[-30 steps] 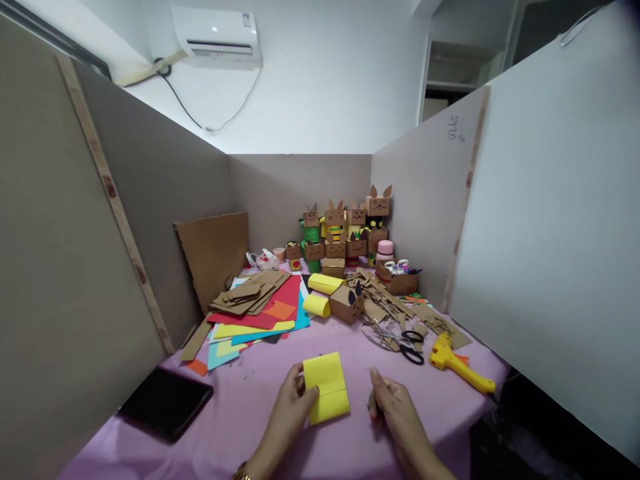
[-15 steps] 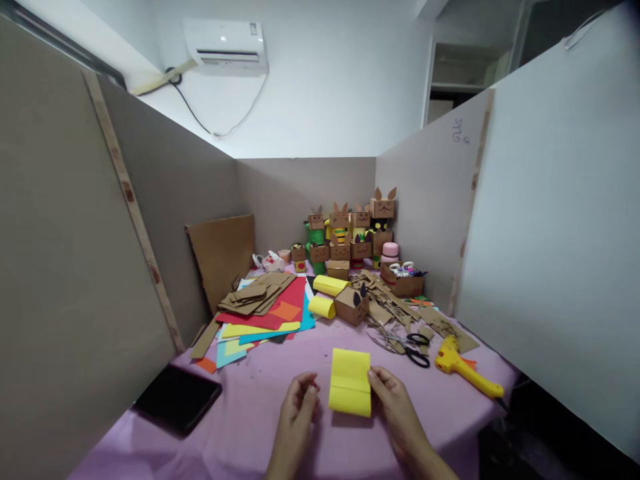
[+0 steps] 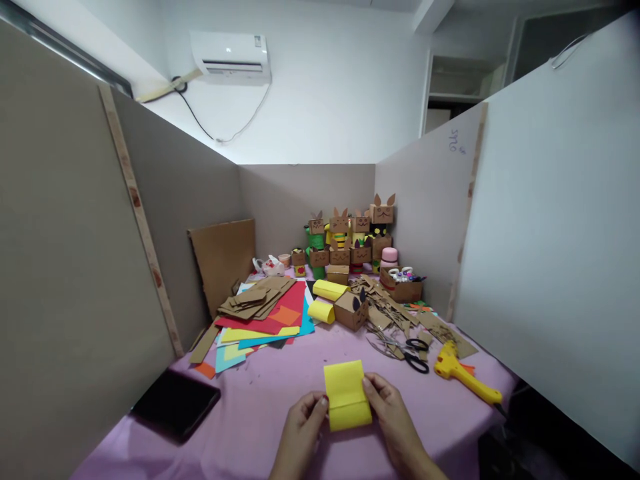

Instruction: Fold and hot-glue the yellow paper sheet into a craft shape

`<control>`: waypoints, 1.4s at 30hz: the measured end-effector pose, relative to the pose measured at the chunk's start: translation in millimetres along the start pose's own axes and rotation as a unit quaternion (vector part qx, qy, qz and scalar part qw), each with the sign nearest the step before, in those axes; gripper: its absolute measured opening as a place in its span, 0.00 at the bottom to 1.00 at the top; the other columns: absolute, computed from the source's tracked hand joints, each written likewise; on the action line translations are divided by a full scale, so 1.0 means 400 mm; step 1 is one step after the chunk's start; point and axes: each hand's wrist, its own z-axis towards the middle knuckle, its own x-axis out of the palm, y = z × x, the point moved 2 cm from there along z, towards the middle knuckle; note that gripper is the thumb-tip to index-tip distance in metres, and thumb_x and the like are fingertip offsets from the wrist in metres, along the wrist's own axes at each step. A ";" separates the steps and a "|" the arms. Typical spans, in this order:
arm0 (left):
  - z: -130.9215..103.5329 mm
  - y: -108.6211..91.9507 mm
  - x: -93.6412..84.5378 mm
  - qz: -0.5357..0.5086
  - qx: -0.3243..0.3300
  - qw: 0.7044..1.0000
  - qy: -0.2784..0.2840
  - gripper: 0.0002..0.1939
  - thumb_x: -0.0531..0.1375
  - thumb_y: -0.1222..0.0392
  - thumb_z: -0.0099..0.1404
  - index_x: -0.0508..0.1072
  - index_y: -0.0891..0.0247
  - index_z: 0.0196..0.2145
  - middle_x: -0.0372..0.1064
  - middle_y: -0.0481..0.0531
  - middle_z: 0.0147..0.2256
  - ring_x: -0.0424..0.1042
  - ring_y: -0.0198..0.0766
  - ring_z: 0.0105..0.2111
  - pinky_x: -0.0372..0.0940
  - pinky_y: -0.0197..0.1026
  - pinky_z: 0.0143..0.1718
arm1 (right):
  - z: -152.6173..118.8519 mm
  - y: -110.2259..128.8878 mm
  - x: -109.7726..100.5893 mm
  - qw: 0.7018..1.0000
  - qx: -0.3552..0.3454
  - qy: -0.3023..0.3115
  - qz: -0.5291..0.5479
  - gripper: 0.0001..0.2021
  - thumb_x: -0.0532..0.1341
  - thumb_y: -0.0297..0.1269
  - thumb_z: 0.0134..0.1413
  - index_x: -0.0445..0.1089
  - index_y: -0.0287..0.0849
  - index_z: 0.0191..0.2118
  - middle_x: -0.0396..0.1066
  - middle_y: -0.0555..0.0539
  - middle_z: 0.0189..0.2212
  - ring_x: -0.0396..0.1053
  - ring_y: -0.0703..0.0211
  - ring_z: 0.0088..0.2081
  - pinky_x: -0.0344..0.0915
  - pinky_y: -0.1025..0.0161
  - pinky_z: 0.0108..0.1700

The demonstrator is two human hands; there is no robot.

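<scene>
A yellow paper tube (image 3: 346, 397), slightly flattened and with a seam line across it, is held above the front of the table. My right hand (image 3: 393, 417) pinches its right edge, thumb on the near face. At the other side, the thumb and forefinger of my left hand (image 3: 303, 427) close on the lower left edge. Farther back lie two more yellow paper rolls (image 3: 321, 311) beside a cardboard box head (image 3: 351, 310) with dark ears.
Black-handled scissors (image 3: 416, 355) and a yellow glue gun (image 3: 465, 377) lie to the right, near cardboard scraps (image 3: 387, 300). A black tablet-like slab (image 3: 176, 404) is at the left. Coloured sheets (image 3: 270, 333) lie under cardboard pieces (image 3: 257, 297). Cardboard animal figures (image 3: 340, 255) stand at the back.
My left hand has moved right and taken hold of the paper tube's left edge. The tube has shifted slightly left, nearer me, and tilted a little. The view has tipped slightly upward.
</scene>
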 end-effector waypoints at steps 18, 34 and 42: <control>0.005 0.025 -0.009 -0.032 0.009 0.999 -0.025 0.23 0.61 0.37 0.49 0.69 0.63 0.21 0.59 0.44 0.19 0.56 0.34 0.22 0.53 0.34 0.24 | -0.032 0.035 -0.001 0.986 -0.090 -0.021 -0.141 0.13 0.60 0.46 0.51 0.71 0.39 0.29 0.65 0.49 0.27 0.62 0.57 0.31 0.59 0.64 0.32; 0.001 0.025 -0.008 -0.040 0.015 0.999 -0.011 0.22 0.62 0.39 0.50 0.69 0.64 0.22 0.64 0.46 0.21 0.61 0.36 0.24 0.56 0.35 0.26 | -0.013 0.010 -0.012 0.986 -0.075 -0.002 -0.147 0.18 0.61 0.51 0.48 0.64 0.41 0.21 0.58 0.52 0.23 0.57 0.60 0.27 0.55 0.65 0.31; 0.001 0.022 -0.012 -0.073 -0.018 0.997 0.025 0.19 0.63 0.43 0.52 0.72 0.65 0.25 0.68 0.47 0.23 0.65 0.37 0.26 0.59 0.35 0.29 | -0.010 0.000 -0.021 0.993 -0.036 0.009 -0.112 0.18 0.62 0.51 0.46 0.65 0.40 0.22 0.59 0.52 0.22 0.57 0.62 0.26 0.55 0.65 0.30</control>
